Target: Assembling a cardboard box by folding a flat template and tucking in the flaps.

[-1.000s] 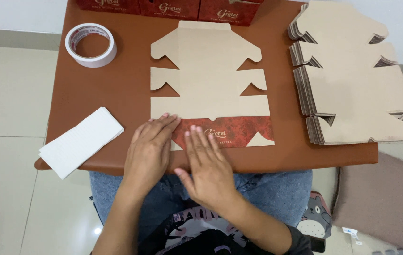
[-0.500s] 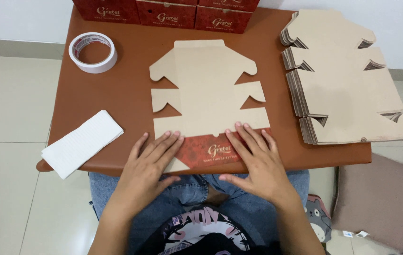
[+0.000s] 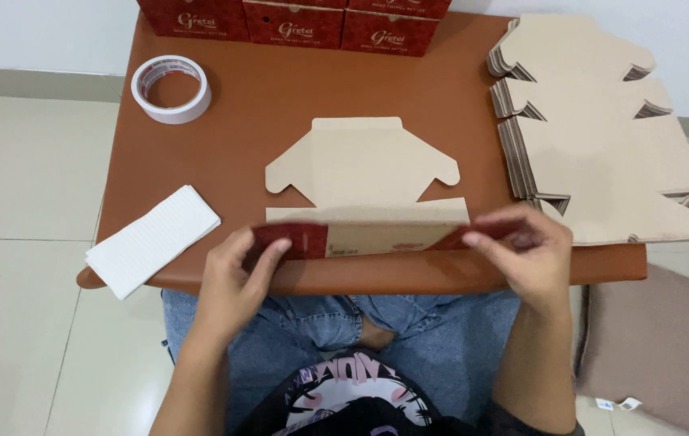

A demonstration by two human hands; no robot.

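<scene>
Broadly, a brown table (image 3: 239, 153) fills the middle of the view, with pale floor tiles (image 3: 21, 202) to its left. On the table's right side lies a tall stack of flat, die-cut cardboard blanks (image 3: 611, 161), kraft side up, overhanging the right edge. Along the far edge stands a row of red made-up boxes (image 3: 296, 20). In the middle lies the single cardboard blank (image 3: 364, 190) being worked on; its far flaps lie flat on the table, while its near panel is folded up, showing the red printed outer face at both ends. The left hand (image 3: 235, 278) grips the left end of that folded panel, fingers curled closed on the red flap. The right hand (image 3: 526, 254) pinches the right end, fingers closed around the red flap there. Both hands sit at the near edge of the table, above the person's lap in blue jeans (image 3: 320, 311). Near the left edge rests a white stack of paper sheets (image 3: 150, 238), and further back a roll of tape (image 3: 171, 87) lies flat.
</scene>
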